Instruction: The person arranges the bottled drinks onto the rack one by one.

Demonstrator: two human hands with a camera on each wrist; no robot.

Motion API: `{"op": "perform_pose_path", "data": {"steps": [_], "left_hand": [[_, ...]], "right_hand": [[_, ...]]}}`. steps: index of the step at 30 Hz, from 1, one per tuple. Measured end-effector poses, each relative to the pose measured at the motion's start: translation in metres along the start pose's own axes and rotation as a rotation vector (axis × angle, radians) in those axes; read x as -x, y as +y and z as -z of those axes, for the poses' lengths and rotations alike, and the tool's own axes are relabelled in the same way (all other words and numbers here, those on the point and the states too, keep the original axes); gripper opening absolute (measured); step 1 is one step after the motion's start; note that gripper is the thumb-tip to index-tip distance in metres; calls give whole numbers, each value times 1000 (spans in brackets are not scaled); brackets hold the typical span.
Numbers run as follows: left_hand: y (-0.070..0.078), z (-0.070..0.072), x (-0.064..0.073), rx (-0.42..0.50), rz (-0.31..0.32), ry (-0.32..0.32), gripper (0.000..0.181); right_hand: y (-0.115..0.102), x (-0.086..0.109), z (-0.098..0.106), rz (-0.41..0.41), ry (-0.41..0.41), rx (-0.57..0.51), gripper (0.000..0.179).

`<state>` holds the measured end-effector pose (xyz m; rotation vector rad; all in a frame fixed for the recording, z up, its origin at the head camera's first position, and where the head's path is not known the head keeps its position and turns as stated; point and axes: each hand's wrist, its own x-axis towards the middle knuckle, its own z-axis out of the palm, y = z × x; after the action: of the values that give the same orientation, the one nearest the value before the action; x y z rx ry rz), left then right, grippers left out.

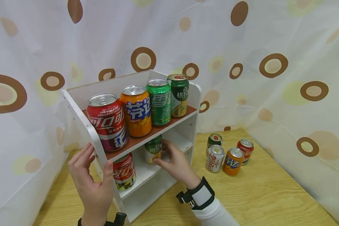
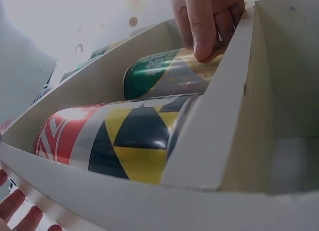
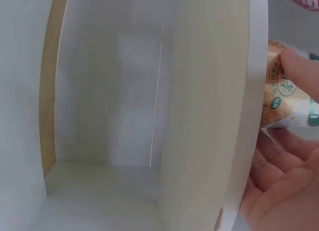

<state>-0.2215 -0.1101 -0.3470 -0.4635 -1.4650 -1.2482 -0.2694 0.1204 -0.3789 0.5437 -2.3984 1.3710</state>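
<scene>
A white rack (image 1: 199, 94) with brown-red top shelf stands on the wooden table. On its middle shelf my right hand (image 1: 176, 163) grips a green-and-gold drink can (image 1: 153, 149), thumb on the near side and fingers on the far side. In the right wrist view the gold part of that can (image 3: 284, 86) shows between thumb and fingers. To its left on the same shelf is a red cola can (image 1: 125, 172), its yellow-and-black base pattern visible in the left wrist view. My left hand (image 1: 93, 185) touches the rack's left side panel (image 1: 87, 125), fingers extended, thumb apart.
On the top shelf stand a red cola can (image 1: 107, 122), an orange soda can (image 1: 136, 111), a green soda can (image 1: 159, 102) and a green-gold can (image 1: 179, 95). Right of the rack, a white cola can (image 1: 214, 158), orange can (image 1: 232, 161), red can (image 1: 245, 150) and green can (image 1: 214, 139) stand grouped.
</scene>
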Motion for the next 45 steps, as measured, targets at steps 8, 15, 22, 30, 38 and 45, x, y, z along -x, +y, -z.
{"op": "perform_pose_path", "data": {"steps": [8,15,22,30,38,45], "left_hand": [[0,0,0,7,2,6,64],[0,1,0,-5,7,-5,63],[-1,2,1,-21,13,-15,62],[-1,2,1,-16,7,-12,62],[-1,3,1,-23,9,-16,62],[0,3,1,-23,14,-17,62]], "right_hand": [[-7,3,-9,48,-33,-2,69],[-12,6,-15,45,-43,2,69],[-15,7,-20,41,-53,31,71],[-20,10,-23,60,-73,13,70],[-21,11,-24,61,-74,16,70],[-20,11,-24,52,-82,16,70]]}}
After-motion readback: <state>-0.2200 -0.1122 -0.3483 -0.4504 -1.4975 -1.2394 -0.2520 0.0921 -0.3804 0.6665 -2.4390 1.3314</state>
